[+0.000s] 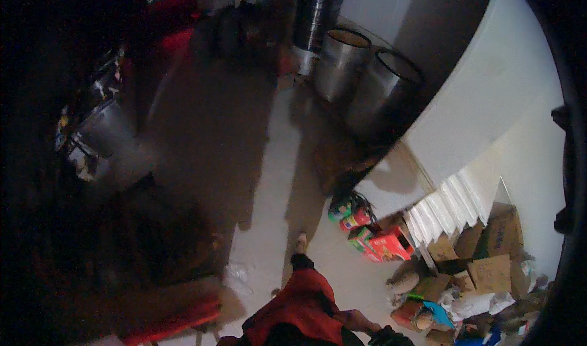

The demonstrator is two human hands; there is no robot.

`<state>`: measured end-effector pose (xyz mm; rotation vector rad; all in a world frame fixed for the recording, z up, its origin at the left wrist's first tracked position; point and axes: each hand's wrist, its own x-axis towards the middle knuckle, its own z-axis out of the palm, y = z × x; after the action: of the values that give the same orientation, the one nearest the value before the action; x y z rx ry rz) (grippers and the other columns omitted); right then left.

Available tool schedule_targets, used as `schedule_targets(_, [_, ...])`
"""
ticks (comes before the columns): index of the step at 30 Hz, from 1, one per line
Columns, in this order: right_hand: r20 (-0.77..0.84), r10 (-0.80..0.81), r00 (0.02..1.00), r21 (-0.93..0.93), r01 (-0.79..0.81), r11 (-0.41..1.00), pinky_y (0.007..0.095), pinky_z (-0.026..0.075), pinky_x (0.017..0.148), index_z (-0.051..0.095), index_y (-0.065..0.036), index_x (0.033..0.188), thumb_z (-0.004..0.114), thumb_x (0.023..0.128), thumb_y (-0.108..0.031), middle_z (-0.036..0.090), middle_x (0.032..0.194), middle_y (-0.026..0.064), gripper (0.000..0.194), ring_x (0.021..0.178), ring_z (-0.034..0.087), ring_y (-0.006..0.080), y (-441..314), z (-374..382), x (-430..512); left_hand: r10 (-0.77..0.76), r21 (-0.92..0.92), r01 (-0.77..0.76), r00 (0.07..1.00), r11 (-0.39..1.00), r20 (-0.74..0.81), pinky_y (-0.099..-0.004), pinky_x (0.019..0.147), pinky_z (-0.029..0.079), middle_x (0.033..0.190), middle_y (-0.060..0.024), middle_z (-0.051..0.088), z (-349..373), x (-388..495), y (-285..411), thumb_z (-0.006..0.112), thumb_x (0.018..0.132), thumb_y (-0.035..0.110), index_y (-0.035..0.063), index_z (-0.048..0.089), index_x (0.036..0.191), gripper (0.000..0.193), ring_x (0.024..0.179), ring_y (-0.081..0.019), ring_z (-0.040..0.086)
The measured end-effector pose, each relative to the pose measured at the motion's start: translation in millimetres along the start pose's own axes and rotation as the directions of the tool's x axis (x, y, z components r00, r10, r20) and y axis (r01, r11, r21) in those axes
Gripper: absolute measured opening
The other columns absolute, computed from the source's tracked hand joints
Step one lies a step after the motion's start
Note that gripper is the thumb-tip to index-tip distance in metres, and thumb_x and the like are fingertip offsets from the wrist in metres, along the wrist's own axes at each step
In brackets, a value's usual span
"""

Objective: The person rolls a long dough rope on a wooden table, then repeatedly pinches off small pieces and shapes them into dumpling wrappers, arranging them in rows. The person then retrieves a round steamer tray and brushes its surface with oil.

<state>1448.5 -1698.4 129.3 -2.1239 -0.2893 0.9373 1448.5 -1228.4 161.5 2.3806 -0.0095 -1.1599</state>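
Note:
My right hand (355, 320) hangs low in front of me, against the edge of the red garment (298, 304) I wear. Its fingers are blurred, and whether they grip the cloth is unclear. A dark sleeve (390, 336) covers that wrist. Left of the garment, a small dim shape at the bottom edge may be part of my left hand, mostly cut off. One foot (301, 242) is forward on the pale tiled floor (275, 171), below a dark cuff. Just the tip of the other foot (275, 293) shows.
Large metal drums (341, 66) stand along the wall. Red and green packages (385, 245) sit on the floor at right, beside a white pleated sheet (447, 208). Cardboard boxes (490, 272) and plastic bags (472, 304) are heaped there. A red-edged bench or table (174, 320) is lower left; beyond is dark.

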Motion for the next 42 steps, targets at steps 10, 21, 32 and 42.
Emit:
schedule_targets(10, [0.043, -0.061, 0.997, -0.526, 0.075, 0.847, 0.0498, 0.056, 0.074, 0.070, -0.015, 0.109, 0.049, 0.102, -0.044, 0.074, 0.101, 0.0110, 0.036, 0.085, 0.071, 0.0345, -66.3, -271.3, 381.1, -0.032, -0.115, 0.007, 0.976, 0.993, -0.217, -0.0479, 0.082, 0.054, 0.106, -0.0163, 0.071, -266.3, 210.9, 68.9, 0.058, 0.096, 0.030, 0.0083, 0.069, 0.118, 0.032, 0.095, -0.0338, 0.069])
schedule_targets(21, [0.042, -0.361, 0.932, -0.370, 0.350, 0.861, 0.0419, 0.055, 0.088, 0.071, -0.012, 0.112, 0.057, 0.100, -0.025, 0.072, 0.111, 0.0075, 0.023, 0.103, 0.069, 0.0290, -152.5, -487.2, 620.3, 0.004, -0.122, -0.038, 0.962, 0.992, -0.272, -0.0478, 0.086, 0.054, 0.110, -0.0175, 0.071, -532.6, 439.5, 120.8, 0.059, 0.095, 0.027, 0.0077, 0.068, 0.120, 0.033, 0.098, -0.0343, 0.069])
schedule_targets(32, [-0.502, 0.081, 0.861, 0.067, -0.055, 0.996, 0.0422, 0.053, 0.089, 0.068, -0.009, 0.116, 0.058, 0.102, -0.034, 0.072, 0.112, 0.0126, 0.031, 0.103, 0.069, 0.0314, -206.9, -707.6, 771.6, 0.593, 0.285, -0.534, 0.783, 0.796, -0.186, -0.0476, 0.089, 0.054, 0.114, -0.0186, 0.070, -890.1, 720.5, 244.1, 0.061, 0.095, 0.024, 0.0071, 0.067, 0.122, 0.033, 0.101, -0.0348, 0.069])
schedule_targets(42, [-0.756, 0.164, 0.634, 0.262, 0.063, 0.963, 0.0400, 0.053, 0.087, 0.067, -0.007, 0.116, 0.055, 0.104, -0.030, 0.071, 0.107, 0.0110, 0.028, 0.097, 0.067, 0.0277, -98.5, -902.1, 871.3, 0.731, 0.424, -0.690, 0.677, 0.587, 0.087, -0.0468, 0.093, 0.054, 0.120, -0.0193, 0.069, -1011.6, 918.2, 448.6, 0.063, 0.094, 0.022, 0.0062, 0.065, 0.126, 0.036, 0.106, -0.0360, 0.068])
